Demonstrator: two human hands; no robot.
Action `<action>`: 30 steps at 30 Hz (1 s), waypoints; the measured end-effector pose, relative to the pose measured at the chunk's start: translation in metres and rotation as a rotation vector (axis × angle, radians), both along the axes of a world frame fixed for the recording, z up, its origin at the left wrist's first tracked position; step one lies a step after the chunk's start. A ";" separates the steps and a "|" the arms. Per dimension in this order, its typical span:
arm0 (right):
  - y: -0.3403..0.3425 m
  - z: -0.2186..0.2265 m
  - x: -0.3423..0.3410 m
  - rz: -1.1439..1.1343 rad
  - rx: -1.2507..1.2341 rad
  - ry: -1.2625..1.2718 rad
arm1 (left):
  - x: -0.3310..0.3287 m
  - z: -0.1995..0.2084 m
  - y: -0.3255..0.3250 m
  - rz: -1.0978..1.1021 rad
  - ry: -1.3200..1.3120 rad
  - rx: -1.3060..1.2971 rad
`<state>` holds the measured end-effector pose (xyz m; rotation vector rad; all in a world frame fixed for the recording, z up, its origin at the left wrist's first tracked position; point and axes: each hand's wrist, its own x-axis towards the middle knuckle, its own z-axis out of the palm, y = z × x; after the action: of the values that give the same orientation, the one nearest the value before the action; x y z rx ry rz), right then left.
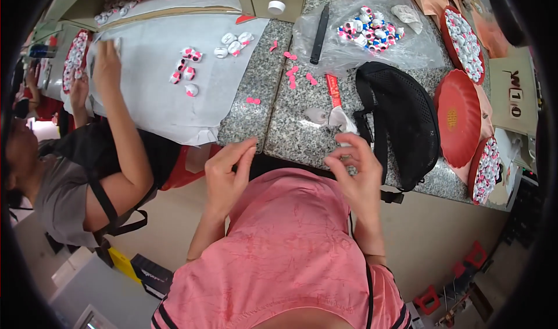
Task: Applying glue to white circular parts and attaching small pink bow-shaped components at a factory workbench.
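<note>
My left hand (228,173) is raised in front of the counter's near edge, thumb and forefinger drawn together in a pinch. Whatever lies between those fingertips is too small to make out. My right hand (359,169) is curled, its thumb close to a bent finger; any small thing held there cannot be seen. Just beyond it lies a crumpled white piece (342,120) beside a red strip (333,90). Several small pink bow-shaped pieces (292,76) are scattered on the granite counter (247,105). White-and-pink figure pieces (189,67) rest on white paper (145,96) at the left.
A black mesh bag (405,122) lies by my right hand. Behind it are a clear plastic bag (314,32) with colourful pieces (372,29) and a black bar (319,34). Red trays (457,117) line the right. A co-worker's arm (125,120) reaches over the paper at left.
</note>
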<state>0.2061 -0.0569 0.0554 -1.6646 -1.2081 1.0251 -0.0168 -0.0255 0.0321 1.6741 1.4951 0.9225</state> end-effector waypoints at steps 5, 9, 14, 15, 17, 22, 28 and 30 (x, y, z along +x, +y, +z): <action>0.036 -0.036 -0.036 -0.082 0.116 -0.089 | 0.001 -0.006 0.018 -0.028 -0.007 0.117; 0.050 -0.048 -0.026 -0.008 0.125 -0.170 | -0.001 -0.008 0.038 0.062 0.096 0.205; 0.058 -0.050 -0.025 0.055 0.167 -0.180 | -0.002 -0.019 0.063 0.050 0.264 0.370; 0.059 -0.050 -0.024 0.046 0.180 -0.189 | -0.001 -0.019 0.067 0.015 0.310 0.424; 0.058 -0.061 -0.019 0.064 0.254 -0.227 | 0.003 -0.021 0.072 -0.023 0.304 0.409; 0.057 -0.063 -0.017 0.076 0.338 -0.283 | 0.007 -0.028 0.079 -0.081 0.267 0.366; 0.055 -0.068 -0.014 0.084 0.356 -0.199 | 0.006 -0.013 0.075 0.027 -1.126 -0.502; 0.055 -0.066 -0.015 0.083 0.304 -0.170 | 0.005 -0.015 0.072 0.014 -1.276 -0.569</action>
<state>0.1911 -0.0024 -0.0104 -1.4937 -1.4755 0.7165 -0.0120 0.0461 0.0171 0.4124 0.7231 1.0896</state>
